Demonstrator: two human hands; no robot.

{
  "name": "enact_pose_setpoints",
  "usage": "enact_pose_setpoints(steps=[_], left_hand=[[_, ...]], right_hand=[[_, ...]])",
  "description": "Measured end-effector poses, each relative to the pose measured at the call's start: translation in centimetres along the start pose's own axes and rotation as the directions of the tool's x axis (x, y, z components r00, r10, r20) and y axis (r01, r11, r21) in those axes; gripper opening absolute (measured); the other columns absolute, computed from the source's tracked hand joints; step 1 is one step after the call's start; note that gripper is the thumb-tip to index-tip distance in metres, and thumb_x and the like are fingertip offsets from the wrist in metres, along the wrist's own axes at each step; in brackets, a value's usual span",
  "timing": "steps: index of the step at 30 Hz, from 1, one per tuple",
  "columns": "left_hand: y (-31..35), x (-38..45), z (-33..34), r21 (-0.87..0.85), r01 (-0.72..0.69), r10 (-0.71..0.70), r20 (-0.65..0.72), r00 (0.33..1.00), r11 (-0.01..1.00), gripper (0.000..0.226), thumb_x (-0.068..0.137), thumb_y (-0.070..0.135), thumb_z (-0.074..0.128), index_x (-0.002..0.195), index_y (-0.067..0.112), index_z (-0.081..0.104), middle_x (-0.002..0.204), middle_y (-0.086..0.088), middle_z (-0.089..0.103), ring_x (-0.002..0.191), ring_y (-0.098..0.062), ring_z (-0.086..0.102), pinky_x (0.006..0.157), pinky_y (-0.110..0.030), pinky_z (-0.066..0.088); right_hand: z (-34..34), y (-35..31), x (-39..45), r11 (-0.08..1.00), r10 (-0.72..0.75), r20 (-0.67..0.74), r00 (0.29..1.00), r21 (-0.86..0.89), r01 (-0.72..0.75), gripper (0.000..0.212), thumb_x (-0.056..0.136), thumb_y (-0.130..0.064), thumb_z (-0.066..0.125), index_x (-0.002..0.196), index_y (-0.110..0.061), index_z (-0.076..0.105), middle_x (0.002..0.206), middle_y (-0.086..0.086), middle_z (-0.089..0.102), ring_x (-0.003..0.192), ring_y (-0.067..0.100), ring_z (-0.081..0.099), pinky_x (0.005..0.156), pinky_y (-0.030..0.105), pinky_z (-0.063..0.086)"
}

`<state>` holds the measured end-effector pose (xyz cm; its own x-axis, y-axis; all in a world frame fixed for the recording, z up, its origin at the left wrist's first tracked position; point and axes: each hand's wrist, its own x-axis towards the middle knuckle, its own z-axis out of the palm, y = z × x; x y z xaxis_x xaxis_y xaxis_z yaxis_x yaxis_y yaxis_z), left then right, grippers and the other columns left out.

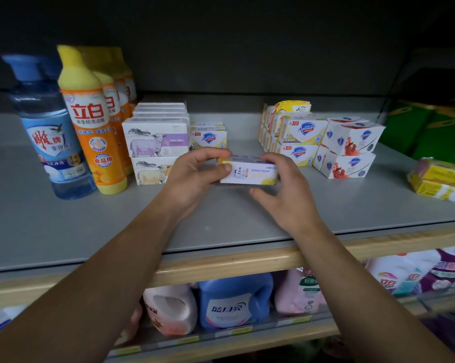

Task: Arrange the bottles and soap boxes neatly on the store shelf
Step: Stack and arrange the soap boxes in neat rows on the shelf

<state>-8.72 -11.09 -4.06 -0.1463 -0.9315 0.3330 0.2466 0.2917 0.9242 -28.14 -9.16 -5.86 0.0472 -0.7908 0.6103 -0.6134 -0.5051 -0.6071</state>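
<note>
Both my hands hold one white and yellow soap box (252, 173) just above the grey shelf (90, 231). My left hand (195, 174) grips its left end, my right hand (281, 187) its right end. Behind it stand stacked sheep-print soap boxes (155, 142) and a yellow Safeguard box (208, 138). More Safeguard boxes (299, 137) and red-print boxes (349, 150) are stacked to the right. At far left stand a blue bottle (51, 132) and a row of orange and yellow bottles (93, 121).
Yellow wrapped packs (441, 179) lie at the shelf's right edge, with green boxes (425, 132) behind them. The wooden front rail (221, 265) runs below my arms. Detergent jugs, one of them blue (234, 299), fill the lower shelf.
</note>
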Motion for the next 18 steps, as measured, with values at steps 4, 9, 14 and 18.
enact_pose_setpoints(steps=[4, 9, 14, 18], left_hand=[[-0.1, -0.4, 0.2, 0.122, -0.022, 0.032, -0.075, 0.997, 0.992, 0.013, 0.080, 0.014, 0.073, 0.089, 0.023, 0.077, 0.102, -0.007, 0.069, 0.096, -0.022, 0.066, 0.081, -0.037, 0.057], [0.8, -1.0, 1.0, 0.218, -0.030, 0.057, -0.120, 0.991, 0.976, 0.012, 0.088, 0.014, 0.069, 0.098, 0.019, 0.073, 0.105, -0.003, 0.070, 0.098, -0.017, 0.067, 0.090, -0.050, 0.055], [3.9, -0.4, -0.3, 0.857, -0.195, 0.416, -0.025, 0.909, 0.477, 0.045, 0.088, 0.048, 0.056, 0.124, 0.022, 0.062, 0.116, 0.007, 0.067, 0.103, -0.009, 0.062, 0.091, -0.027, 0.051], [6.0, 1.0, -3.6, 0.985, -0.126, 0.543, 0.041, 0.839, 0.120, 0.050, 0.089, 0.048, 0.054, 0.128, 0.018, 0.059, 0.128, -0.007, 0.063, 0.120, -0.025, 0.053, 0.094, -0.032, 0.040]], right_hand=[[0.1, -0.4, -0.1, 0.978, -0.119, -0.067, 0.991, -0.178, 0.105, 0.049, 0.078, -0.013, 0.075, 0.124, -0.019, 0.060, 0.122, -0.001, 0.059, 0.112, 0.021, 0.049, 0.090, 0.014, 0.031], [0.1, -1.1, 0.1, 0.956, -0.201, -0.005, 0.980, -0.221, 0.195, 0.046, 0.082, -0.009, 0.070, 0.126, -0.017, 0.060, 0.120, 0.002, 0.059, 0.108, 0.026, 0.052, 0.090, 0.028, 0.039], [-0.2, -0.5, 2.5, 0.967, -0.141, 0.050, 0.989, -0.206, 0.148, 0.046, 0.084, -0.012, 0.069, 0.129, -0.017, 0.059, 0.120, 0.004, 0.059, 0.111, 0.027, 0.054, 0.090, 0.026, 0.037], [0.6, 0.4, 5.7, 0.971, -0.109, 0.050, 0.993, -0.209, 0.117, 0.045, 0.086, -0.014, 0.068, 0.129, -0.017, 0.058, 0.122, 0.006, 0.059, 0.113, 0.028, 0.053, 0.089, 0.026, 0.035]])
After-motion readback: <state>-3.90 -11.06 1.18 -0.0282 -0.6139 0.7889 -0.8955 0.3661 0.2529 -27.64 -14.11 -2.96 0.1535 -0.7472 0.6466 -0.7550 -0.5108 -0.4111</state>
